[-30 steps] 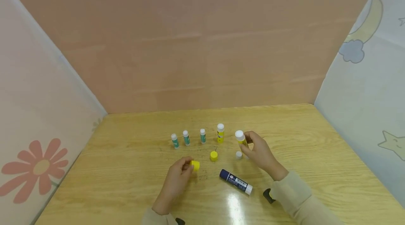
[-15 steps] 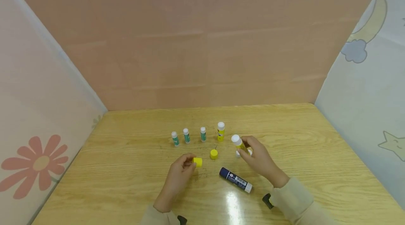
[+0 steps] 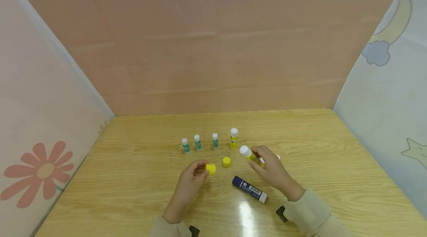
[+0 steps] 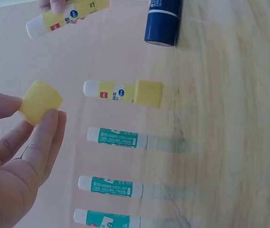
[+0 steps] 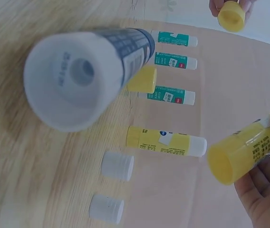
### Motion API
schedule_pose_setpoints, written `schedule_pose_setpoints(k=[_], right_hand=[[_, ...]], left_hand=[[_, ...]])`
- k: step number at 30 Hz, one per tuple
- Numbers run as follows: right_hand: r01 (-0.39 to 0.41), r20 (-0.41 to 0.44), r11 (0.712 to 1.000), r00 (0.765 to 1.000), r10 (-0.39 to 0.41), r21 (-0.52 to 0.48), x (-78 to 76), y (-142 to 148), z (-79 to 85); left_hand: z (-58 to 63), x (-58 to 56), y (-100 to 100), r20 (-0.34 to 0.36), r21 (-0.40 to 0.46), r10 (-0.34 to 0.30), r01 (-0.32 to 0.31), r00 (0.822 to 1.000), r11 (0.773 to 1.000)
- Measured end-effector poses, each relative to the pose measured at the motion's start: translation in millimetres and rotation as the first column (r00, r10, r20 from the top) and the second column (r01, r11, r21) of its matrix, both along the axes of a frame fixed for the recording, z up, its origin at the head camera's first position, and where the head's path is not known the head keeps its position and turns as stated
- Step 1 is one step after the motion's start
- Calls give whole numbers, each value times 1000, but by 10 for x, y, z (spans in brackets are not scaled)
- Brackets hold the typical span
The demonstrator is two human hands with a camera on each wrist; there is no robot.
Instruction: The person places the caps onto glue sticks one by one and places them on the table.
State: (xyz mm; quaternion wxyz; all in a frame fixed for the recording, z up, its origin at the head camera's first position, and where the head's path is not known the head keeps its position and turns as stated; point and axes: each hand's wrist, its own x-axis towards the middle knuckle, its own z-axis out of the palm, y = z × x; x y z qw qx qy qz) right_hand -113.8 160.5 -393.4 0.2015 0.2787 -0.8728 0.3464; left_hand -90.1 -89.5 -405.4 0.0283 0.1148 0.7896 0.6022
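Note:
My left hand (image 3: 190, 181) pinches a yellow cap (image 3: 211, 169) between thumb and fingertips, raised off the table, as the left wrist view shows. In my right hand (image 3: 273, 166) I grip a yellow glue stick (image 5: 244, 149), tilted with its white end (image 3: 245, 150) up toward the left. Its yellow end faces the right wrist camera. Another yellow cap (image 3: 226, 162) sits on the table between the hands. Two white caps (image 5: 117, 165) stand near the right hand, mostly hidden by it in the head view.
Behind the hands stand several small green glue sticks (image 3: 198, 143) and a yellow glue stick (image 3: 234, 139), all upright in a row. A dark blue glue stick (image 3: 248, 189) lies on its side on the wooden table (image 3: 116, 177) in front. Printed sheets wall the table.
The right hand has tipped the yellow glue stick further over, its white end moving left and slightly down. The left hand has shifted slightly right and up with the yellow cap.

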Motion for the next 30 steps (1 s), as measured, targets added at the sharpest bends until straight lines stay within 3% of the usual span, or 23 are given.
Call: schedule_pose_setpoints(k=[11,18,30], right_hand=[[-12,-19,1000,1000,13,9,62,-20,44],[-31,-25,999,999,31,14,123,-40,10],[-106,-149,994,983,109,24,156,-60,72]], left_hand=[[83,-1,31,16,69,-15,14,1000,998],[119,48,29,7,123,-63,61,998,991],[174,62,58,-53,181,-108,116,993,977]])
